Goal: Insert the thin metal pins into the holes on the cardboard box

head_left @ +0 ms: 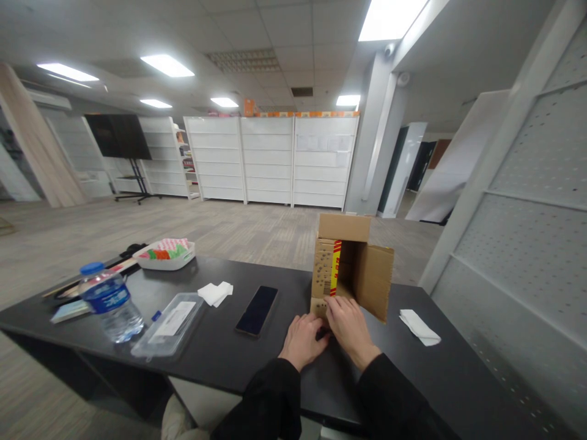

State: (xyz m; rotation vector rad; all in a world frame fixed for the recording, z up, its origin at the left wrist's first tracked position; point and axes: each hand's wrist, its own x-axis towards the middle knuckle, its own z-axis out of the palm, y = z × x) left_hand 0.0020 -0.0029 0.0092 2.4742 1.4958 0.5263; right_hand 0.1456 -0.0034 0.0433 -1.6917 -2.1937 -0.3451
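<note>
A brown cardboard box stands on the black table with its opening toward me. Its top flap is raised, the right flap swings outward, and a yellow and red tape strip runs down the left flap. At the lower left corner, my left hand curls its fingers against the box's small bottom flap. My right hand reaches over the same flap from the right, fingers bent and closed on the cardboard. The fingertips of both hands are partly hidden, and the box's inside is dark.
Left of my hands lies a phone, with white tissues, a clear plastic case and a water bottle beyond. A white tray holds colourful packets. A folded tissue lies right of the box, near a perforated panel.
</note>
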